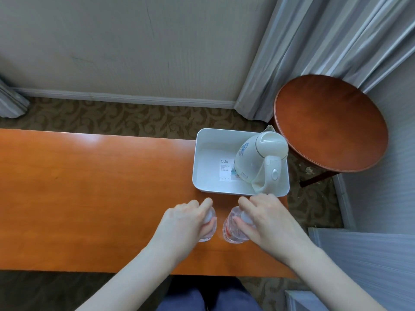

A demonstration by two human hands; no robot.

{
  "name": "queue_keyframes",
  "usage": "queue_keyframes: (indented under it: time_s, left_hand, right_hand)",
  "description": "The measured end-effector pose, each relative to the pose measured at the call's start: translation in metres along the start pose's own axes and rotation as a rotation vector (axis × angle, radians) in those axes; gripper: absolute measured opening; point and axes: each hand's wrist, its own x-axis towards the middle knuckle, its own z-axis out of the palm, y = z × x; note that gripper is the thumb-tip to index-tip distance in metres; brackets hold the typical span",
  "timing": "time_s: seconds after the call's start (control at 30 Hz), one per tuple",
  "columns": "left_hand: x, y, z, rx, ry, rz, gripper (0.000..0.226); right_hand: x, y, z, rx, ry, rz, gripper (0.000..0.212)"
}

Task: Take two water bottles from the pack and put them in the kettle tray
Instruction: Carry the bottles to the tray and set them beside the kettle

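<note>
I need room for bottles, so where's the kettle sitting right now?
In the head view, the kettle stands in the right half of the white tray at the table's right end, just beyond the right hand.

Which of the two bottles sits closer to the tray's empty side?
The clear plastic bottle in the left hand; the white tray's bare half lies ahead of it.

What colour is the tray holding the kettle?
White tray, clearest in the head view.

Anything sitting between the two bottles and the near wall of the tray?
No. In the head view, only bare desk separates the left bottle and right bottle from the white tray.
</note>
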Motion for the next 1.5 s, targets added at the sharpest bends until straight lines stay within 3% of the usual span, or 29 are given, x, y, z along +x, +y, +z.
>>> queue_keyframes:
  time_s: [0.13, 0.4, 0.9, 1.33, 1.5]
  left_hand:
    - [0.017, -0.013, -0.046, 0.001, 0.246, 0.058, 0.029]
    - [0.101, -0.028, -0.091, 0.02, 0.387, 0.115, 0.031]
    - [0.226, -0.049, -0.07, -0.01, 0.28, 0.089, 0.032]
    - [0.252, -0.062, -0.049, 0.006, 0.287, 0.079, 0.032]
    - [0.247, -0.065, -0.042, 0.095, 0.325, 0.1, 0.037]
  right_hand:
    - [0.034, 0.009, -0.042, 0.057, 0.034, 0.021, 0.025]
    - [0.118, 0.045, -0.057, -0.005, 0.113, -0.011, 0.028]
    - [0.218, 0.105, 0.004, -0.022, 0.049, 0.117, 0.03]
    - [0.234, 0.113, 0.029, -0.055, 0.068, 0.117, 0.036]
    - [0.226, 0.111, 0.034, -0.167, 0.053, 0.027, 0.042]
